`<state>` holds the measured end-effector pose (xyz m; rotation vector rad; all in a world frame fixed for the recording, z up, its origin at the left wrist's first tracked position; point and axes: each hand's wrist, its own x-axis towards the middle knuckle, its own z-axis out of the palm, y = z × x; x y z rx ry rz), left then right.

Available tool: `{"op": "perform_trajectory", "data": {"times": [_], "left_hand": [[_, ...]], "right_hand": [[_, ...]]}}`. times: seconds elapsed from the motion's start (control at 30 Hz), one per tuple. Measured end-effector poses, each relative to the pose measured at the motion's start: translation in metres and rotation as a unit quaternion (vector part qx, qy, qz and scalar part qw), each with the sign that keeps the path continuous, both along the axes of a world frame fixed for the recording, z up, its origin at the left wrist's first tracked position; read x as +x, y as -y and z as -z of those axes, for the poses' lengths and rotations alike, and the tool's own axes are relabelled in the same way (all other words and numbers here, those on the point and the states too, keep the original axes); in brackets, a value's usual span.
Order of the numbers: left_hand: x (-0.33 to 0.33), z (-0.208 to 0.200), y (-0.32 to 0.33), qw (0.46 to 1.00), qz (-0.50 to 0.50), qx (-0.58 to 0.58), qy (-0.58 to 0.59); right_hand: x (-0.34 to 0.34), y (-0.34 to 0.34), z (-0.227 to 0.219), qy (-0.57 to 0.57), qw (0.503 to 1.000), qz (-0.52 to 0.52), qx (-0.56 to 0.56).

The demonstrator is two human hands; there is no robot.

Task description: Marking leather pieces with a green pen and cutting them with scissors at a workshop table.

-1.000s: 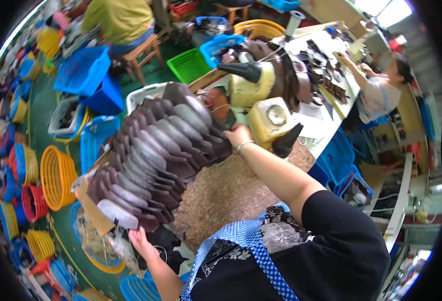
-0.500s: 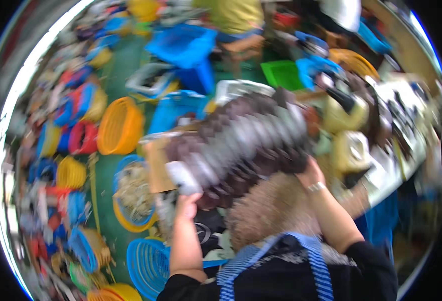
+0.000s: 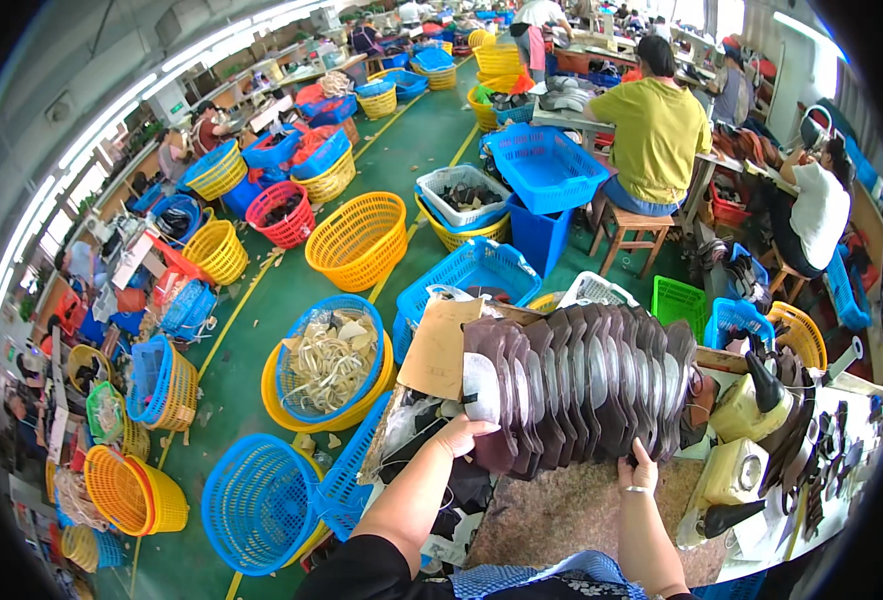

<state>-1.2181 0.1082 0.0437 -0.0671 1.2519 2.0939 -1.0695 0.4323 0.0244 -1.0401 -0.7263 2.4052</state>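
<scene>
A long overlapping row of dark brown, leather-like cut pieces with shiny grey middles [image 3: 571, 385] spans the space in front of me; they look like shoe parts. My left hand [image 3: 464, 434] is closed on its lower left end, beside a pale end piece. My right hand [image 3: 639, 468] grips the lower edge toward the right end, thumb up and a pale band at the wrist. Below the row lies a worn brown work surface [image 3: 551, 515]. A cardboard flap [image 3: 441, 350] stands just behind the left end.
Yellowish plastic jugs [image 3: 736, 470] and black cone-shaped pieces stand on the right of the table. To the left are a blue basket [image 3: 259, 503] and a basket of pale strips [image 3: 328, 360]. A person in a yellow-green shirt [image 3: 659, 140] sits on a stool ahead.
My view has swung, so more of the room ahead shows. The brown row has shifted lower and to the right in view and is no longer blurred; both hands are still on it.
</scene>
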Motion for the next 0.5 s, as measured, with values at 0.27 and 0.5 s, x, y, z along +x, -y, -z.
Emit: {"op": "perform_trajectory", "data": {"times": [0.27,0.5], "left_hand": [[0.006,0.032,-0.009,0.997,-0.025,-0.058,-0.044],[0.006,-0.015,-0.031,0.996,-0.05,-0.05,-0.053]], "right_hand": [[-0.015,-0.006,-0.014,-0.026,0.997,-0.044,-0.063],[-0.016,-0.022,-0.026,0.007,0.999,-0.008,-0.04]]}}
